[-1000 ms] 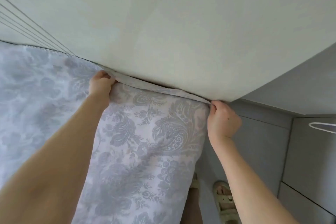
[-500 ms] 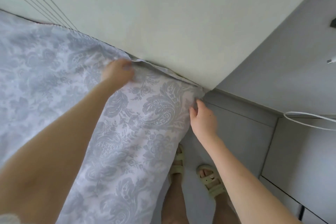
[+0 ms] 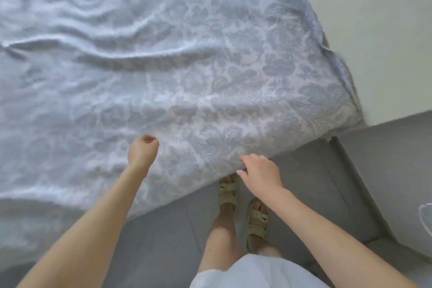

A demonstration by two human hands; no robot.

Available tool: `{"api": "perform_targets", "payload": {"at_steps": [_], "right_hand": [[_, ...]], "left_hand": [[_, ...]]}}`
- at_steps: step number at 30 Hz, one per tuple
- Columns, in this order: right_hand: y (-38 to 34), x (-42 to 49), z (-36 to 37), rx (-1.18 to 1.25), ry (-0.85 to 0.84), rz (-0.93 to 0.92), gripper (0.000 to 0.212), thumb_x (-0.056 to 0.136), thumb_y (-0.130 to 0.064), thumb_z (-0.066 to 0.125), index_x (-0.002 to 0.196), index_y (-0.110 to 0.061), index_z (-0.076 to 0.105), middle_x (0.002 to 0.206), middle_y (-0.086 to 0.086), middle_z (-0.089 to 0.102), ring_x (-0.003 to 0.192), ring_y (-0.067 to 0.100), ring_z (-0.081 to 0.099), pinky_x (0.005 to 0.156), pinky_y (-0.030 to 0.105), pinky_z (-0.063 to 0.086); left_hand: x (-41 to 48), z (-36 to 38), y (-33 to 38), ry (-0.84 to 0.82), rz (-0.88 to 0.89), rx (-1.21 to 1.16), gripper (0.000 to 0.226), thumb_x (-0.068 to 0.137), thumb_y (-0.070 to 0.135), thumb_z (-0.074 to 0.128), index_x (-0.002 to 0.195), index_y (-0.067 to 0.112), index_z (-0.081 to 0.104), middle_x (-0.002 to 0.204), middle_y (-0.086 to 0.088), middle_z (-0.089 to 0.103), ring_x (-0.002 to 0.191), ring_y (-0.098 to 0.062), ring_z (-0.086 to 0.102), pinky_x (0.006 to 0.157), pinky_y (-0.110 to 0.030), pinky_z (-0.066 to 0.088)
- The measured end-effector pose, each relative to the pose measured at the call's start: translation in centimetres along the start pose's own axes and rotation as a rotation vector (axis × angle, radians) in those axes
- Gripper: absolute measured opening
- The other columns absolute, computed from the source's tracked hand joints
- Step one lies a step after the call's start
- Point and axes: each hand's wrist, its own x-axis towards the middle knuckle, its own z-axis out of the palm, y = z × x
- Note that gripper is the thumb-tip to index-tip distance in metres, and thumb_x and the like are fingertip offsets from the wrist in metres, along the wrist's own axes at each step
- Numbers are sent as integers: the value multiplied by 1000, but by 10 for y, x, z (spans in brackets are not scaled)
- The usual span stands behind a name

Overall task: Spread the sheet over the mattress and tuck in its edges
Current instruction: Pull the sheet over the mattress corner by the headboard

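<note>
We look down on a pale blue-grey, flower-patterned sheet (image 3: 210, 65) that lies spread across the bed and covers the mattress completely, so that we see none of the mattress itself. The cloth is flat near the corner by the cream wall (image 3: 385, 30) and rumpled into long creases toward the far left. Its near edge hangs over the side of the bed, above the grey tiled floor (image 3: 315, 182).

The person's left hand (image 3: 143, 151) sits on top of the sheet a little in from that edge, fingers curled into a loose fist; we cannot tell whether any cloth is caught inside. The right hand (image 3: 263, 173) is at the hanging edge, its fingers (image 3: 247, 159) extended and relaxed, touching the fabric without gripping it. Below it, two feet in pale green sandals (image 3: 228, 192) stand close to the bed.
</note>
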Motion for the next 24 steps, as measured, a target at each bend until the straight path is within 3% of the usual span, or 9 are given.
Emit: {"api": "perform_targets", "payload": {"at_steps": [2,5,8,10,12,13,16,19,24], "right_hand": [[-40,7,9,-146,-56,-160,41,96,-40,46,130,-17,48,122,2,57,112,23,51,88,32,43],[-99,19,29,-321,-120,-334,40,94,-42,49,124,-16,50,118,3,57,108,24,52,85,32,41],[-154,26,60,-453,-186,-478,43,94,-42,49,127,-15,48,120,5,55,107,25,51,85,33,41],[-191,29,85,-517,-213,-554,44,94,-42,48,130,-16,46,122,5,53,109,26,50,86,32,40],[-227,32,112,-553,-222,-598,44,93,-41,49,130,-17,45,123,4,53,111,25,49,84,32,39],[-246,33,126,-563,-221,-617,44,93,-40,49,131,-18,44,124,3,52,111,26,49,84,32,39],[-302,36,168,-598,-207,-665,53,93,-42,49,138,-19,35,128,2,49,112,25,48,85,31,41],[-356,40,207,-616,-162,-673,63,92,-45,51,143,-16,27,132,3,46,116,25,46,86,30,41],[-415,62,261,-657,-103,-629,78,89,-49,54,149,-16,16,150,10,27,134,31,31,104,37,37]], "left_hand": [[0,-34,-77,82,-226,-103,21,87,13,51,100,7,65,96,-17,66,92,-35,62,77,-34,50],[-6,-63,-186,156,-515,-316,19,86,9,51,96,-1,64,104,-27,65,97,-40,63,87,-48,53],[-25,-71,-268,222,-765,-660,17,94,14,48,100,1,56,102,-16,58,91,-33,59,81,-41,52],[-33,-68,-309,235,-880,-894,21,97,20,47,102,1,52,94,-13,53,96,-33,58,86,-41,50],[-34,-66,-338,234,-933,-1070,24,98,22,46,103,0,53,84,-10,49,85,-27,56,96,-44,47],[-31,-64,-353,247,-939,-1153,29,99,23,46,113,-1,53,89,-11,51,85,-26,55,98,-45,46],[-13,-66,-391,287,-964,-1384,47,99,24,47,138,0,38,118,-16,54,113,-31,52,100,-43,46],[14,-79,-429,326,-1016,-1492,50,98,27,49,140,3,37,143,-16,41,127,-33,46,100,-42,47],[61,-95,-501,416,-985,-1523,53,96,30,51,138,1,38,140,-11,44,119,-29,49,97,-39,44]]}}
